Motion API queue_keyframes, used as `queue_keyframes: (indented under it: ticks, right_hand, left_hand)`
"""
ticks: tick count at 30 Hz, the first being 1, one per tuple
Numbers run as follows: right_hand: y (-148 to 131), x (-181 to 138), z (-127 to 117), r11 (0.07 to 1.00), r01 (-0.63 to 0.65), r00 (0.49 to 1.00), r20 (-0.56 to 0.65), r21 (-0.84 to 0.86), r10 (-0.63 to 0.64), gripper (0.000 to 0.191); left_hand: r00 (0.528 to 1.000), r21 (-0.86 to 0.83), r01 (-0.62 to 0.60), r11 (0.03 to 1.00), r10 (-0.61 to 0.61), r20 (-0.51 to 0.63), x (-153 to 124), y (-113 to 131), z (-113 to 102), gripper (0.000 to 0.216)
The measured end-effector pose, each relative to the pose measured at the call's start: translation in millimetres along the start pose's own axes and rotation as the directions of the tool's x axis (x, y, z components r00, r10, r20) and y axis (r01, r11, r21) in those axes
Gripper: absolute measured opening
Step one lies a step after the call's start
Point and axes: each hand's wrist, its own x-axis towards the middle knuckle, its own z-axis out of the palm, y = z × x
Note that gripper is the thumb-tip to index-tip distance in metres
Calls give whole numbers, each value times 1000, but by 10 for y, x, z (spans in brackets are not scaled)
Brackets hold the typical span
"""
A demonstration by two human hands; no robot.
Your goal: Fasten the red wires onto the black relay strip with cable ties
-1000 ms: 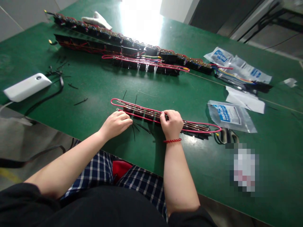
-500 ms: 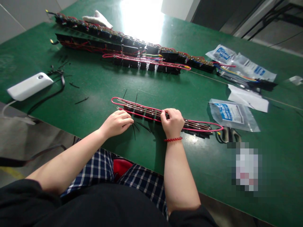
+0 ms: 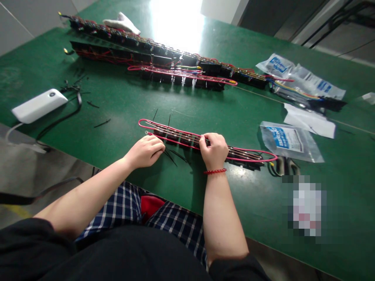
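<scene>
Lap first: plaid cloth and a red patch under the forearms. Right grip [image 3: 214, 151] is clamped on the wires of a harness [image 3: 178, 137], fingers together; red bead bracelet [image 3: 215, 171] on that wrist. Left grip [image 3: 145, 151] is curled, fingers together at the harness's near edge; can't tell if it's clamped. The harness lies flat on the green table [image 3: 111, 105], between both hands: one pink loop, black connectors, about four black cable-tie offcuts [image 3: 171, 156] beside it.

Right of it: black-handled scissors [image 3: 283, 166], one clear bag [image 3: 288, 142] with blue label, nothing visible inside. Beyond: white paper [image 3: 309, 121], more clear bags [image 3: 301, 76], count unclear, coloured wires and black connector [image 3: 328, 104] at them. Left: white power bank [image 3: 39, 105]. Far: three more harnesses [image 3: 175, 74], white glove [image 3: 121, 23].
</scene>
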Motion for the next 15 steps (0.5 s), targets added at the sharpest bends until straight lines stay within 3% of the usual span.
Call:
queue_keyframes:
  ticks: [15]
  right_hand:
    - [-5, -1, 4, 1000, 15, 1000, -23, 1, -15, 21]
  left_hand:
    - [1000, -30, 7, 1000, -7, -23, -3, -30, 22, 14]
